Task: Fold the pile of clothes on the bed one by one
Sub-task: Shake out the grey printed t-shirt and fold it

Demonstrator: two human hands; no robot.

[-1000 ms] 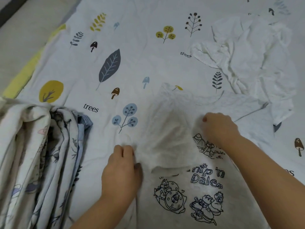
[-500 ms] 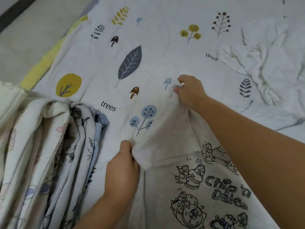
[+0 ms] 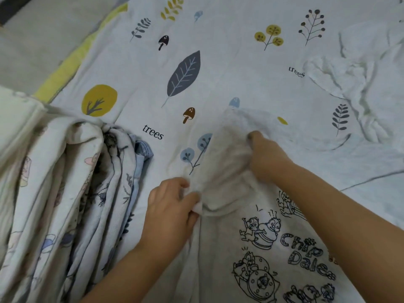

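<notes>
Your left hand (image 3: pixel 172 206) pinches the T-shirt (image 3: pixel 251 248) at its sleeve seam; your right hand (image 3: pixel 265 156) grips the sleeve (image 3: pixel 225 158), lifted off the bedsheet (image 3: pixel 218 62). The shirt lies flat before you. Pull unevenly and the fold may skew or bunch.

place: home bedroom | evidence: printed bedsheet (image 3: pixel 218 68), folded quilt (image 3: pixel 65 193)

Pale grey T-shirt (image 3: pixel 229 248) with black cartoon print, white sheet (image 3: pixel 240 73) with leaf pattern
</notes>
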